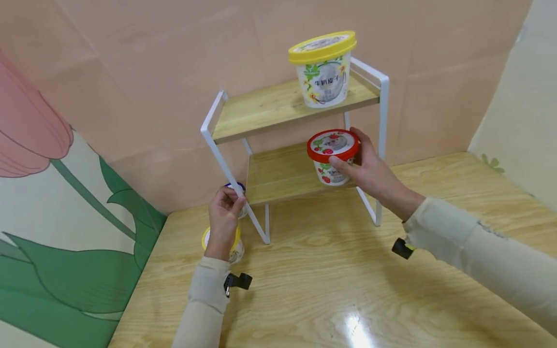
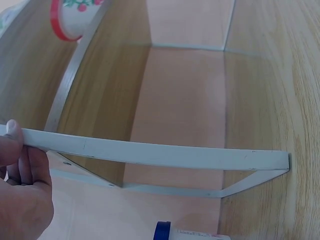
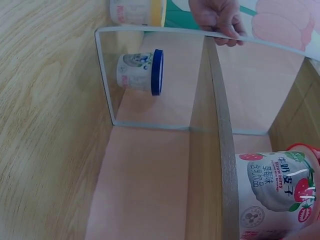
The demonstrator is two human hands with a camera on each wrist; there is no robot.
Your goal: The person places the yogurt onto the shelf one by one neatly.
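Observation:
The right hand grips a white tub with a red lid by its rim, at the right end of the lower wooden shelf. In the right wrist view the strawberry tub stands against the shelf's edge. The left hand pinches the white metal frame at the rack's left side; in the left wrist view the left hand has its thumb on the frame bar. A yellow-lidded tub stands on the top shelf's right part.
Left of the rack, a blue-lidded tub and another yellow-lidded tub stand on the wooden table. The left forearm partly covers the yellow one in the head view. A pink wall rises behind the rack.

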